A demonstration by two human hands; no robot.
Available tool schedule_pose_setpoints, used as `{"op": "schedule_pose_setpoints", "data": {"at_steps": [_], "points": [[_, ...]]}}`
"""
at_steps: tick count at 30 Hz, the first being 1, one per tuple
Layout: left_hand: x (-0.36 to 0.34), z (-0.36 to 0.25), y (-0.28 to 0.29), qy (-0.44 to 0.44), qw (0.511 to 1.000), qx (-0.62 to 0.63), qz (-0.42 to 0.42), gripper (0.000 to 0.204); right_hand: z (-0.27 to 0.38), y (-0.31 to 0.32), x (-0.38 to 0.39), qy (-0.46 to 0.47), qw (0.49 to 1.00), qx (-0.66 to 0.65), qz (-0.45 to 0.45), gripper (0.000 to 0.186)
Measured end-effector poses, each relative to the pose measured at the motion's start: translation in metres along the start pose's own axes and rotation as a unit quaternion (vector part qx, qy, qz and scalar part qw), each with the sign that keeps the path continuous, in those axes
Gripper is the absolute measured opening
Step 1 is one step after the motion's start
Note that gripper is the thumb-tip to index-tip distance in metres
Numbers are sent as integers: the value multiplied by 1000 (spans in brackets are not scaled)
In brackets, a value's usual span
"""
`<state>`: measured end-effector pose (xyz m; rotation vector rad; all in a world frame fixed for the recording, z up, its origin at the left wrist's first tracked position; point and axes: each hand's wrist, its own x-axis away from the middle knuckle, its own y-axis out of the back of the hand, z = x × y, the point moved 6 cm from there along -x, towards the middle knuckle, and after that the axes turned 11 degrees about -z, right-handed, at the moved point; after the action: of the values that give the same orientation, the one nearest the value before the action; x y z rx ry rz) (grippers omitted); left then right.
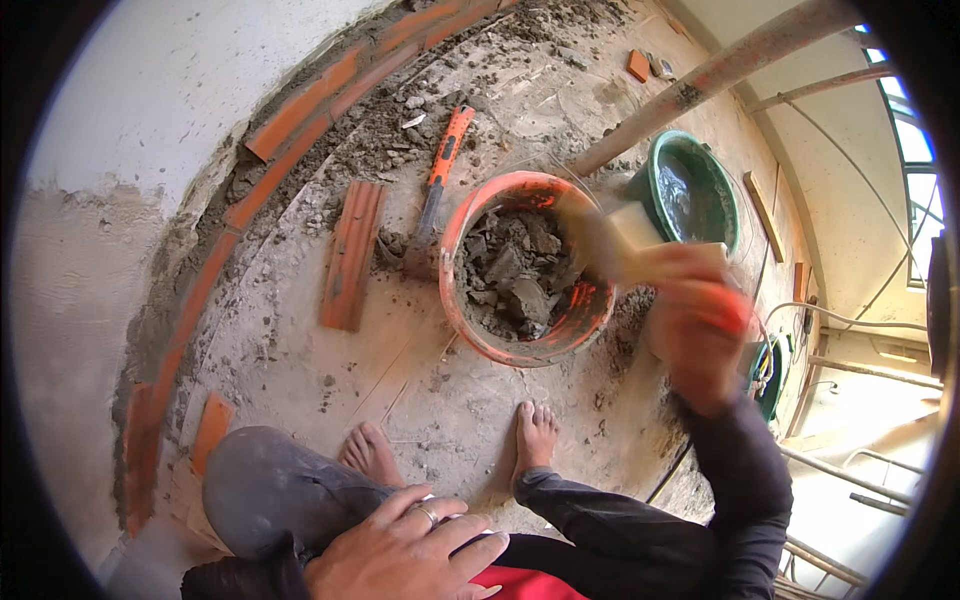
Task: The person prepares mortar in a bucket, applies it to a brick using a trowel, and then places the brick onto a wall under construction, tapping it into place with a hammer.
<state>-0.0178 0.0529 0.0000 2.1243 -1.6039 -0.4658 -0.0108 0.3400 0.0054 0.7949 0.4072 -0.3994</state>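
My right hand (695, 325), blurred by motion, grips the handle of a flat plaster float (618, 238) held over the right rim of an orange bucket (470, 330). The bucket holds lumps of grey mortar (515, 270). My left hand (405, 550), with a ring on one finger, rests flat on my left knee at the bottom of the view. My bare feet (535, 435) stand on the dusty floor just in front of the bucket.
An orange-handled hammer (440, 175) and a loose red brick tile (350, 255) lie left of the bucket. A green basin of water (690, 190) sits behind it. A low course of red bricks (300, 110) curves along the plastered wall. A pole (720, 75) slants above.
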Motion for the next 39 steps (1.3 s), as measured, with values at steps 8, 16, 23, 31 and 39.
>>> {"op": "schedule_pose_setpoints", "data": {"at_steps": [8,16,23,31,39], "points": [[23,9,3,19,1000,5,-7,52,41,-14,-24,-48,973,-107,-201,9],[21,10,5,6,1000,27,-12,52,1,-15,4,-23,995,-21,-92,5],[19,2,15,5,1000,28,-4,51,-33,126,-67,-16,947,42,-317,20],[16,3,14,20,1000,7,0,51,-313,110,12,-337,900,175,-215,15],[10,4,14,28,999,16,3,51,-269,179,-8,-403,856,-21,-322,25]]}}
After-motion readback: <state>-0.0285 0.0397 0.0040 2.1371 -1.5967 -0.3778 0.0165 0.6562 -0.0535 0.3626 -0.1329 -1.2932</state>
